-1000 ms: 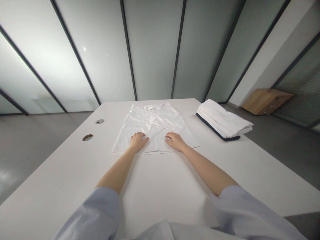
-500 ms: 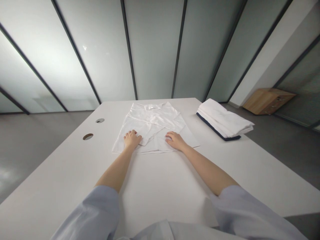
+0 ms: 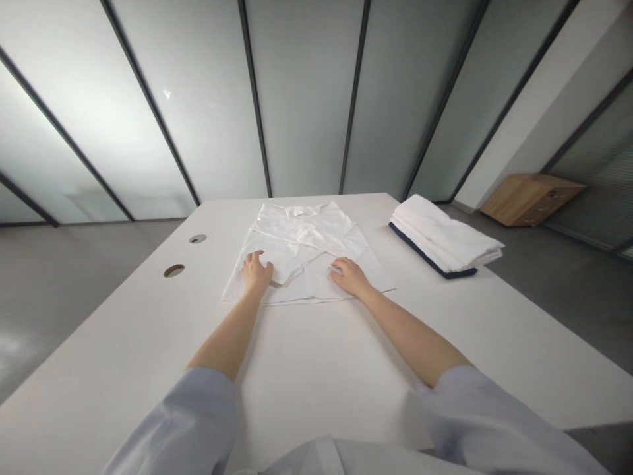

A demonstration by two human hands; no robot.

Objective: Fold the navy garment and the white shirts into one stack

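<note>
A white shirt (image 3: 309,231) lies spread on the white table (image 3: 316,369), its collar at the far side and its sleeves folded across the front. My left hand (image 3: 256,270) is over the shirt's lower left part, thumb and fingers apart, with nothing in it. On the lower right part rests my right hand (image 3: 349,274), its fingers slightly curved and spread on the cloth, holding nothing.
A stack of folded white cloth (image 3: 445,234) lies on a dark blue folded piece (image 3: 430,259) at the table's right edge. Two round holes (image 3: 174,270) are in the tabletop at the left. A wooden cabinet (image 3: 529,200) stands on the floor at right.
My left hand has shifted slightly left and away from me, its fingers lifting and spreading. My right hand has moved a little to the right and farther from me.
</note>
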